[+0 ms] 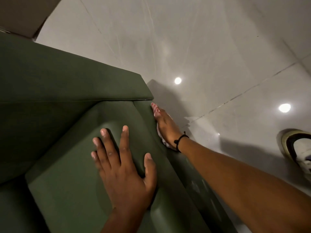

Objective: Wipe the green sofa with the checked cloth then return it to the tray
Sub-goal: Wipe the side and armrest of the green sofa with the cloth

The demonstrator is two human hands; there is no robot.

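The glossy pale tiled floor [218,39] fills the upper and right part of the view, with two round light reflections on it. The green sofa [58,98] takes up the left and lower part, seen from above over its armrest. A brown cardboard box [21,12] sits at the top left corner, behind the sofa; what it holds cannot be seen. No tray is in view.

The right forearm reaches in from the lower right, running along the outer side of the armrest. A light-coloured shoe [301,148] stands on the floor at the right edge.

The left hand [124,167] lies palm down on top of the padded armrest, fingers spread apart and flat, thumb out to the side, gripping nothing. The right hand [165,126] presses flat against the outer side face of the armrest, fingers extended together and pointing toward the sofa back, with the checked cloth [155,109] pinned between palm and upholstery. Only the cloth's red-and-white edge shows beyond the fingertips and a pale bit beneath the wrist; the rest is hidden by the hand. A black cord bracelet [180,139] circles the right wrist.
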